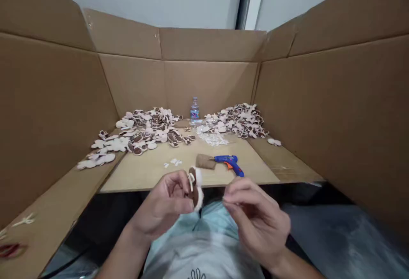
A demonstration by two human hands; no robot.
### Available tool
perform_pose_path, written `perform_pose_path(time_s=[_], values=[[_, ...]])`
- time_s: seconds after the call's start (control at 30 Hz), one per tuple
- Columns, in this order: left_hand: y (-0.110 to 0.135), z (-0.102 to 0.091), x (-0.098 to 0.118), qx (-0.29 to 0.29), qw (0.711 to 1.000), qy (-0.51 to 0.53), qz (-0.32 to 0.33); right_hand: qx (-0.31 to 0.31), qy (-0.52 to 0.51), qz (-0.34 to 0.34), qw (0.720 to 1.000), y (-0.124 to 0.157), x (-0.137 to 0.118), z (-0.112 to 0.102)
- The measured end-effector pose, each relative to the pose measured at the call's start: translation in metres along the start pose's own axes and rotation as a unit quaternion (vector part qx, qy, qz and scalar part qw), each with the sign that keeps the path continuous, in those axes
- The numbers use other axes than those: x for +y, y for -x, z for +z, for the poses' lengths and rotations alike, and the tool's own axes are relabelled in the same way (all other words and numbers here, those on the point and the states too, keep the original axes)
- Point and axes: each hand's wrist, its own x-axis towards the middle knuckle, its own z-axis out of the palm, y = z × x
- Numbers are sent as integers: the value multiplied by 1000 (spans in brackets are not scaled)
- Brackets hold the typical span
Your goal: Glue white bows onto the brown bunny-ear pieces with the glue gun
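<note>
My left hand (166, 202) pinches a small plush piece (193, 188) between thumb and fingers. It is brown on one face with a fluffy white edge, and a cream bow (191, 181) sits on the brown side. To its right, apart from the piece, my right hand (255, 213) has thumb and fingertips pressed together. Whatever is between those fingertips, if anything, is too small to make out. Beyond the hands a blue glue gun (228, 159) with an orange trigger lies on the board, its nozzle over a brown roll-like block (205, 161).
Piles of similar brown and white pieces lie at the back left (150, 121) and back right (244, 119). A plastic bottle (194, 110) stands between them, near small white bits (212, 137). More white bits (175, 161) lie on the board (147, 172). Cardboard walls (211, 79) surround the table.
</note>
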Motion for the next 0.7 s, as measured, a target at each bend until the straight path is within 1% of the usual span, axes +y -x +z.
perform_pose_path(time_s=[0.23, 0.37, 0.53, 0.7], values=[[-3, 1, -2, 32, 999, -17, 13, -4, 13, 11, 1000, 3, 4, -7], [-6, 3, -3, 31, 999, -16, 24, -4, 19, 16, 1000, 4, 7, -13], [-4, 1, -3, 17, 1000, -15, 9, -3, 26, 22, 999, 3, 13, -17], [-3, 2, -1, 27, 999, -16, 18, 8, 33, 33, 999, 2, 16, -18]])
